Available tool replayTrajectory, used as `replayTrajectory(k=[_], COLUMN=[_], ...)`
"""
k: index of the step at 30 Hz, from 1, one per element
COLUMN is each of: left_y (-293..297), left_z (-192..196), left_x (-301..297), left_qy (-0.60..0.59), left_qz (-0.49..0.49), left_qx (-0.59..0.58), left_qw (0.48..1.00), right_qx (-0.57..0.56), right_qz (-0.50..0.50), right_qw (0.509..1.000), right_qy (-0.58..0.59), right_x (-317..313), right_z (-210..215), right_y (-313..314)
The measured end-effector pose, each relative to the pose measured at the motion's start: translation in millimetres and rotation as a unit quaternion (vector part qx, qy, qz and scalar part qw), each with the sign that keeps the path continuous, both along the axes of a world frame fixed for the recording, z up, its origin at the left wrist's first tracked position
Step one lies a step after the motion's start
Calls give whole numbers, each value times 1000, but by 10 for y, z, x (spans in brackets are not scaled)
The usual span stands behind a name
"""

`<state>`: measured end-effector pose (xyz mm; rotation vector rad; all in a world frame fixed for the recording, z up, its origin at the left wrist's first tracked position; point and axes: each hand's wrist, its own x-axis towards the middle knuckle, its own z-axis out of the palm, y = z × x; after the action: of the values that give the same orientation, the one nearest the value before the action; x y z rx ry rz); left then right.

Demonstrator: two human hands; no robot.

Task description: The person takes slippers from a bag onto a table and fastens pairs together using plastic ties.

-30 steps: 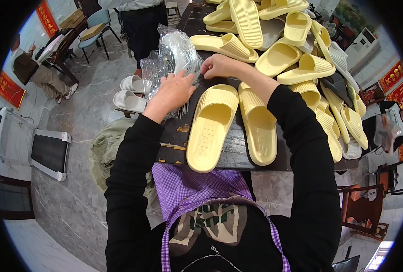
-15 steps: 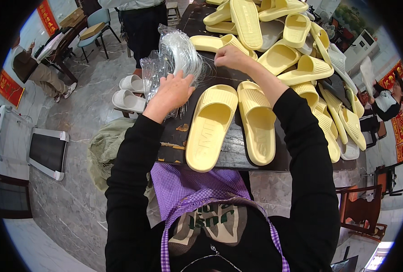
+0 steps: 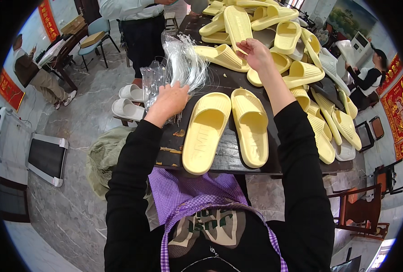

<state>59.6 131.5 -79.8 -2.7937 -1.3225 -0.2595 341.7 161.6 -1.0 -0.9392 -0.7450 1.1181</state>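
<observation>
A bundle of thin clear plastic strands (image 3: 179, 59) lies at the table's left edge, beside crinkled clear plastic bags (image 3: 152, 81). My left hand (image 3: 168, 102) is closed over the near end of the strands. Farther right, my right hand (image 3: 257, 54) is raised in front of the slipper pile, fingers curled into a pinch. Anything between those fingertips is too fine to make out. Two yellow slide slippers lie side by side between my forearms, soles down and toe ends away from me: the left slipper (image 3: 203, 147) and the right slipper (image 3: 252, 138).
Heaped yellow slippers (image 3: 274, 18) cover the table's far and right parts, with some grey and white ones. White slippers (image 3: 128, 109) sit left of the dark table (image 3: 219, 174). A pale green sack (image 3: 104, 152) lies on the floor. A person (image 3: 138, 22) stands beyond the strands.
My right hand has moved right and away from the strands, its fingers more lifted. My left hand stays at the bundle, slightly lower in view. The strands look more spread out.
</observation>
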Motion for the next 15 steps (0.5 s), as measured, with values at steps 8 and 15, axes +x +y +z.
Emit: replayTrajectory(k=[8, 15], left_y=[14, 31], left_z=[-13, -44], left_x=[39, 109], left_qy=[52, 79], left_qz=[12, 8], left_qx=[12, 33], left_qw=[998, 996], right_qx=[26, 131], right_qz=[-52, -112], right_qw=[998, 981], right_qy=[17, 89], right_x=[60, 442], right_z=[121, 476], right_y=[200, 344])
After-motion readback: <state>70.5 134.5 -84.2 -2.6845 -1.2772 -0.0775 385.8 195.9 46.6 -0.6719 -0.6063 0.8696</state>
